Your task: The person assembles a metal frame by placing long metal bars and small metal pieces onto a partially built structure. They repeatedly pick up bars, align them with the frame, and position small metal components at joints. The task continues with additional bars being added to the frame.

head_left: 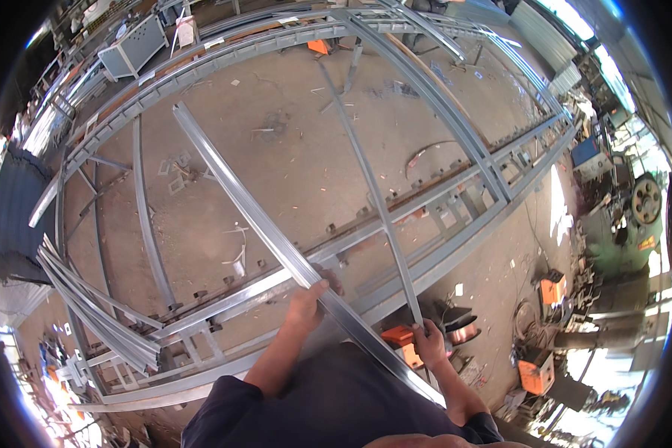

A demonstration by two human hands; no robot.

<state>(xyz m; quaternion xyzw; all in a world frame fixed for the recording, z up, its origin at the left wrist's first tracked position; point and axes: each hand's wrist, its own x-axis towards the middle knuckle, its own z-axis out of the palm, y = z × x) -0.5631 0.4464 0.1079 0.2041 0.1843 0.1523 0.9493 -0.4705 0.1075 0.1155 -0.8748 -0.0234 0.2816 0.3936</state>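
My left hand (305,308) is closed round the edge of a long shiny metal channel (239,190). That channel slants from the far left, across the near rail (250,293) of a large metal frame, down past my right side. Further right, my right hand (429,345) grips the near end of a thinner metal bar (367,170), its fingers wrapped round it. The bar reaches over the near rails and away over the floor inside the frame; whether its far end rests on anything is hard to tell.
A bundle of metal strips (101,310) lies across the frame's left end. Heavy crossbeams (425,101) span its right part. Orange machines (536,375) and a wire spool (463,328) stand on the floor at the right. A grey cabinet (133,48) is at the far left.
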